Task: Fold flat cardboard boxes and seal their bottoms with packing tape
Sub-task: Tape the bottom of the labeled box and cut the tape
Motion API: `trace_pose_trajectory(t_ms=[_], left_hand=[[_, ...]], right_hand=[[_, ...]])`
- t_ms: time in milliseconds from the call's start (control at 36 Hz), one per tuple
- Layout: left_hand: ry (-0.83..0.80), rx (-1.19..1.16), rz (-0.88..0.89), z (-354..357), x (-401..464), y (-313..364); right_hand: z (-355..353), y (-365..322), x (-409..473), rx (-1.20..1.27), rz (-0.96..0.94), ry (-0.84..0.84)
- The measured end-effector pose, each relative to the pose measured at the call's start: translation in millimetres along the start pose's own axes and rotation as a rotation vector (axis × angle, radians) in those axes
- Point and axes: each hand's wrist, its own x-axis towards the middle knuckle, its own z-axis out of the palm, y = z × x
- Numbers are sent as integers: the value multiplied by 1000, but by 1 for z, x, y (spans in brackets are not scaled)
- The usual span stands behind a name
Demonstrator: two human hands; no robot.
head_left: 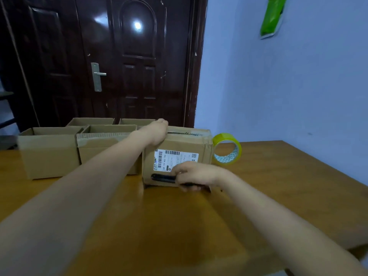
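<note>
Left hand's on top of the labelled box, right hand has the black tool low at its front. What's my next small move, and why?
Probably set the black tool down on the table: the labelled box already shows tape along its top seam, the right hand grips the tool, and the left hand steadies the box.

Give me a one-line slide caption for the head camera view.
Left hand steadies a labelled cardboard box while the right hand holds a black tool, tape roll beside it.

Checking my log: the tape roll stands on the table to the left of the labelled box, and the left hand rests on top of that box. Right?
Not quite. The head view shows the tape roll standing right of the labelled box, not left. The left hand does rest on top.
</note>
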Motion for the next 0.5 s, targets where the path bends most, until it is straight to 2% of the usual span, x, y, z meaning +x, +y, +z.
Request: trace_pose_trajectory(t_ms=[56, 83, 194, 250, 306, 417, 500], left_hand=[[-6, 12, 6, -1, 2, 1], [-12, 34, 9, -2, 2, 3], [-16, 90, 25, -1, 6, -1], [-26, 93, 15, -1, 5, -3], [-19, 101, 22, -1, 5, -1], [-10, 136, 33, -1, 4, 1], [-14, 144, 29, -1, 4, 2]], right_hand=[[-28, 9, -24, 228, -88, -27], [-38, 13, -33, 324, -141, 18], [-67, 33, -56, 586, -245, 364], [-75, 42, -62, 655, -248, 481], [-80, 51, -67, 678, -196, 542], [-81, 67, -72, 525, -40, 564], [-79, 70, -72, 525, -24, 602]])
